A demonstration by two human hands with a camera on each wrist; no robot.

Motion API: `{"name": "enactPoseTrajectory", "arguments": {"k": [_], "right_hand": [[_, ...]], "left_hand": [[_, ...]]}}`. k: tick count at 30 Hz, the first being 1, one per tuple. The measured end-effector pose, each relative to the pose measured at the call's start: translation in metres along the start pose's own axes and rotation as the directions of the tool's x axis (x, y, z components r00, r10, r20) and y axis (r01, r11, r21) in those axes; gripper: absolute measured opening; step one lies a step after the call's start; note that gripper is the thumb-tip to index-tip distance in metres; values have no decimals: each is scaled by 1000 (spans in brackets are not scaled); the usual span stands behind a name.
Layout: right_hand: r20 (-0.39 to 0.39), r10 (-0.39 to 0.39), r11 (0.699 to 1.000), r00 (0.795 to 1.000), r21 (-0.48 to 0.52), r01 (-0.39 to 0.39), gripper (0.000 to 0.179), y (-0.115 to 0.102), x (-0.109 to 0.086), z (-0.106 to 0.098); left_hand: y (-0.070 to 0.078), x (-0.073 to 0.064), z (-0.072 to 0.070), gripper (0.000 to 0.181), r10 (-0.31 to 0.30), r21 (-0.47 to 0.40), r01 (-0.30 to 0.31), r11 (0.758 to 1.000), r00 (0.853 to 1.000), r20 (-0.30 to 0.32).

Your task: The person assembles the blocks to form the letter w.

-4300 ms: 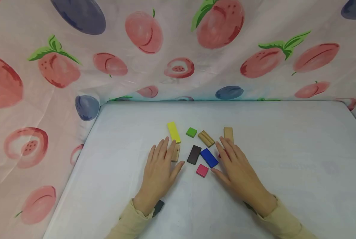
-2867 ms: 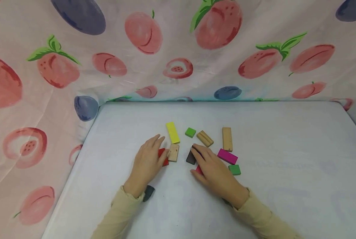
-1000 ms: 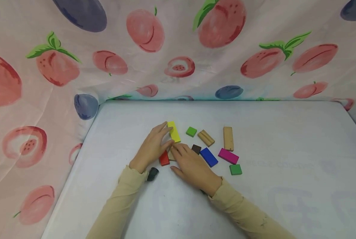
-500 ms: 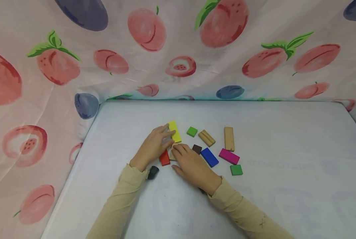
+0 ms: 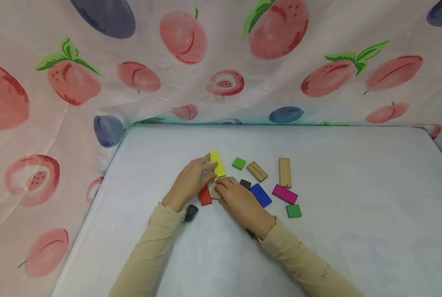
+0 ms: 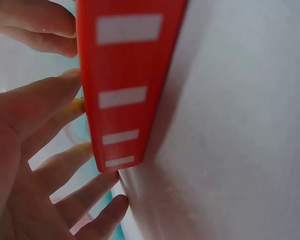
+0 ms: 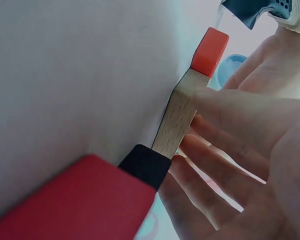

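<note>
My right hand [image 5: 243,206] pinches a pale wooden block [image 5: 215,194] that lies just right of a red block [image 5: 205,196]. In the right wrist view the thumb and fingers sit on opposite sides of this wooden block [image 7: 174,122]. My left hand [image 5: 191,179] rests its loosely extended fingertips at the left side of a yellow block [image 5: 219,169], the thumb close to the wooden one. The red block [image 6: 122,65], with white marks, fills the front of the left wrist view. A pink block [image 7: 80,200] is hidden under my right hand in the head view.
To the right lie a dark block [image 5: 245,183], a blue block [image 5: 261,195], a magenta block [image 5: 285,194] and a green block [image 5: 293,211]. Farther back are a light green block [image 5: 238,163], a grooved wooden block [image 5: 257,171] and a long wooden block [image 5: 285,172].
My right hand has moved left from the blue, dark and pink blocks to the wooden block, its fingers drawing together lately. My left hand has moved forward to the yellow block, uncovering the red one.
</note>
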State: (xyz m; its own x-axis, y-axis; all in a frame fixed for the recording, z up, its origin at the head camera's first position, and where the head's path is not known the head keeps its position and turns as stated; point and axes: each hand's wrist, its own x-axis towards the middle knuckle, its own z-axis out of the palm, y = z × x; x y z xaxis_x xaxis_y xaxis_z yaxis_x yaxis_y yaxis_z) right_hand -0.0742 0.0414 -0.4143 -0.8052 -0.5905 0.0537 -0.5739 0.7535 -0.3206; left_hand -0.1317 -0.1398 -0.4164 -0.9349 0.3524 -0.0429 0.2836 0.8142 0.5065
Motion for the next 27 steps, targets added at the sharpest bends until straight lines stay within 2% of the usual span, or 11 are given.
{"name": "enactPoseTrajectory", "arguments": {"k": [6,14,27], "right_hand": [[-18,4,1000,1000,24,-3,36,1,0,0],[-16,86,994,996,73,-84,31,0,0,-2],[-33,61,992,998,110,-57,31,3,3,-5]], "left_hand": [[0,1,1,40,-4,2,4,1000,1000,-21],[-1,3,1,38,-9,23,10,1000,998,-54],[-7,0,-2,43,-60,17,62,998,996,-71]]}}
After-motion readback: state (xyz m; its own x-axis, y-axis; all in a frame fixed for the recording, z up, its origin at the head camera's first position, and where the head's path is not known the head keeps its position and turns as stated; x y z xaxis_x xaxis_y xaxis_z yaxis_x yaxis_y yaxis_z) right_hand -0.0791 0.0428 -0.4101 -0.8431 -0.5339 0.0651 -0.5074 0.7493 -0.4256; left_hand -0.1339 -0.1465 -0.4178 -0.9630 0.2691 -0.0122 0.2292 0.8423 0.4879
